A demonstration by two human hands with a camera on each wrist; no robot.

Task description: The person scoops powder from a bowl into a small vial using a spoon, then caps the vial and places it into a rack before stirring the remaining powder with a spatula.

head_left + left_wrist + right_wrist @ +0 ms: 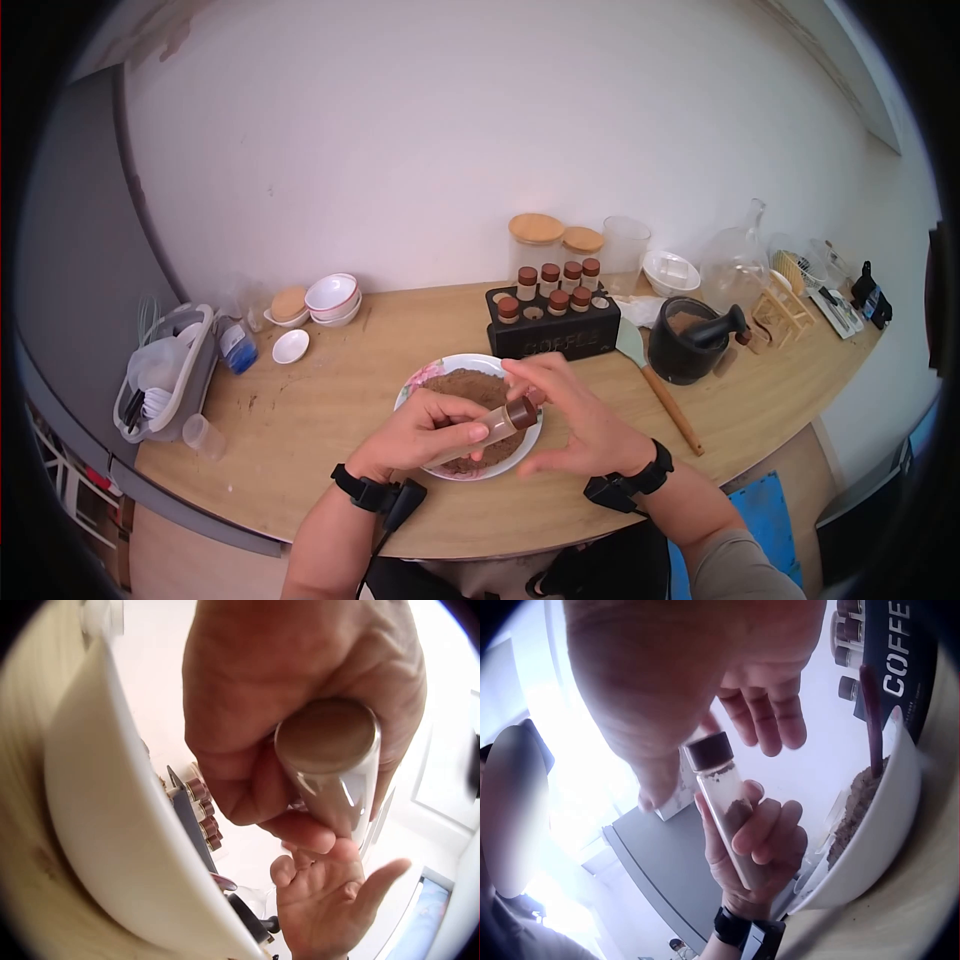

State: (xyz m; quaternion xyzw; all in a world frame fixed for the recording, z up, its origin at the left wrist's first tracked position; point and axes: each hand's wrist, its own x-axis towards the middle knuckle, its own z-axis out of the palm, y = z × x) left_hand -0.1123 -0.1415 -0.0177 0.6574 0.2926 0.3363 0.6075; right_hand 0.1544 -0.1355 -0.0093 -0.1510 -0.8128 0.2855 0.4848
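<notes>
My left hand (430, 430) grips a small clear glass vial (721, 796) tilted over the bowl. Brown powder partly fills the vial, and a dark brown cap (710, 752) sits on its mouth. Close by the cap, my right hand (590, 430) is spread, thumb apart from the fingers, with nothing in its grasp. Beneath both hands stands a white flower-patterned bowl (412, 387) heaped with brown powder (465, 385). A dark red handle (871, 720) sticks up out of that powder in the right wrist view.
A black COFFEE rack (560, 345) behind the bowl holds several brown-capped vials. Right of it lie a wooden-handled spatula (672, 408) and a dark mortar (680, 365) with its pestle. At left are a grey basket (180, 390), a plastic cup (203, 438) and stacked bowls (333, 297).
</notes>
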